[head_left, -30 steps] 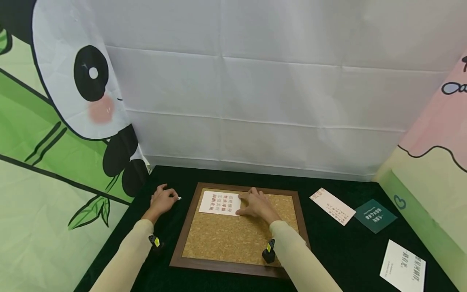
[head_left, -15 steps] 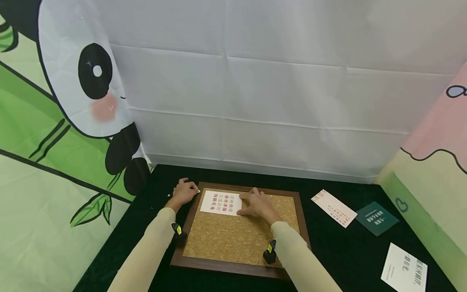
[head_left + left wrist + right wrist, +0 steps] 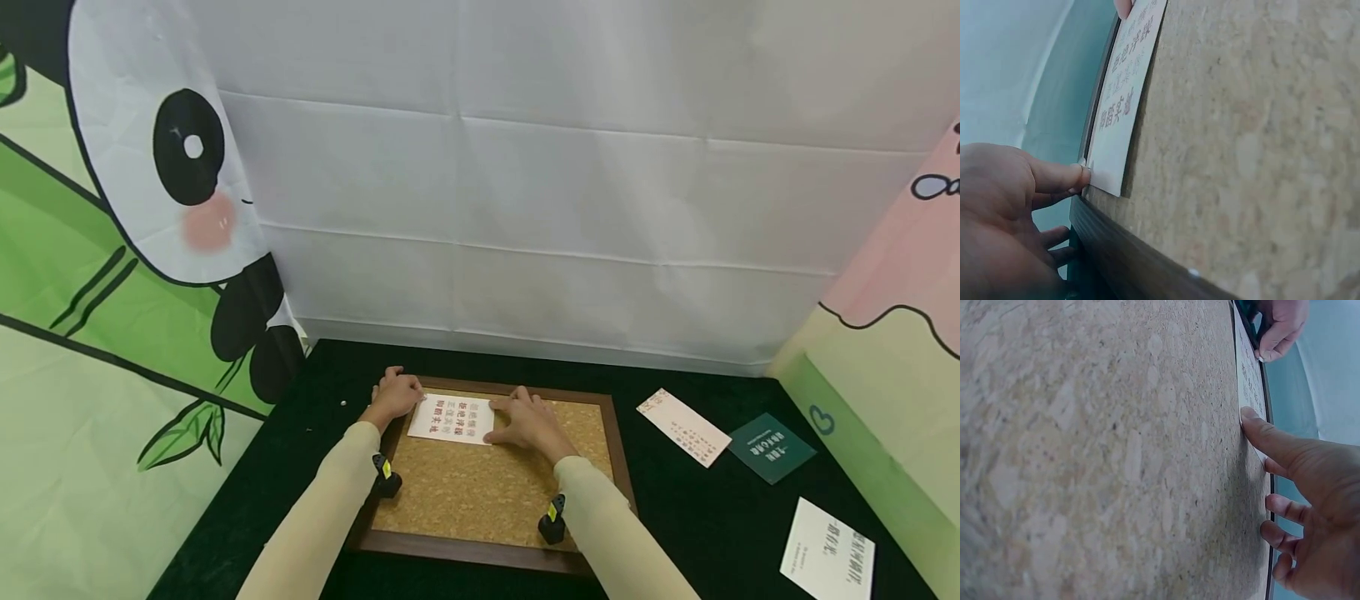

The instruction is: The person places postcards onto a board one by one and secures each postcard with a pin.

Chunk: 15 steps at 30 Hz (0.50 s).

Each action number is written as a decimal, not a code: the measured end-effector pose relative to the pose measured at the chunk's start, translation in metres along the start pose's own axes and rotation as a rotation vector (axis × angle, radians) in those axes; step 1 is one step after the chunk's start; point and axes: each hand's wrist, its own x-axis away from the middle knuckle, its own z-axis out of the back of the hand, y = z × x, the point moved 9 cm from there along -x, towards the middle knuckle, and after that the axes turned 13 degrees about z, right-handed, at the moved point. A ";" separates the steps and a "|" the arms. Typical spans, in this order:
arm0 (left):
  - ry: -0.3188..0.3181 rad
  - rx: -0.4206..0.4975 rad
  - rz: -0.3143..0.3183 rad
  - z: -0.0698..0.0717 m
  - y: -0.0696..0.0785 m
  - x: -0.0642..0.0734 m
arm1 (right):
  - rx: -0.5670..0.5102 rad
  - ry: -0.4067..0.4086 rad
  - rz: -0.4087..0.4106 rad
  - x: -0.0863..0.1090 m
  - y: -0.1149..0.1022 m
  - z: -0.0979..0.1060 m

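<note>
A white card (image 3: 452,419) printed with rows of characters lies on the upper left of a brown-framed corkboard (image 3: 468,492). My left hand (image 3: 395,397) is at the card's upper left corner, thumb and forefinger pinching a small white pushpin (image 3: 1082,162). Most of the pin is hidden by the fingertips, so I cannot tell whether its point is in the cork. At the card's other end, my right hand (image 3: 529,421) rests its thumb and forefinger on the right edge, one near each corner. Its other fingers lie loosely spread by the frame.
To the right on the dark green tablecloth lie a pale pink card (image 3: 684,427), a green card (image 3: 772,448) and a white card (image 3: 828,548). A small white bit (image 3: 343,403) sits left of the board. A white curtain (image 3: 525,192) hangs behind the table.
My left hand has moved right, from the tablecloth past the frame's edge to the card's upper left corner, carrying the pushpin. My right hand has stayed on the card's right edge.
</note>
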 end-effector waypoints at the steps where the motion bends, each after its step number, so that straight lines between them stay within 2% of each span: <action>1: -0.004 -0.007 0.005 0.000 0.001 0.000 | 0.000 0.001 0.000 0.000 0.000 0.000; 15: -0.055 -0.057 0.041 0.006 0.001 0.003 | 0.017 -0.008 -0.015 0.001 -0.003 0.001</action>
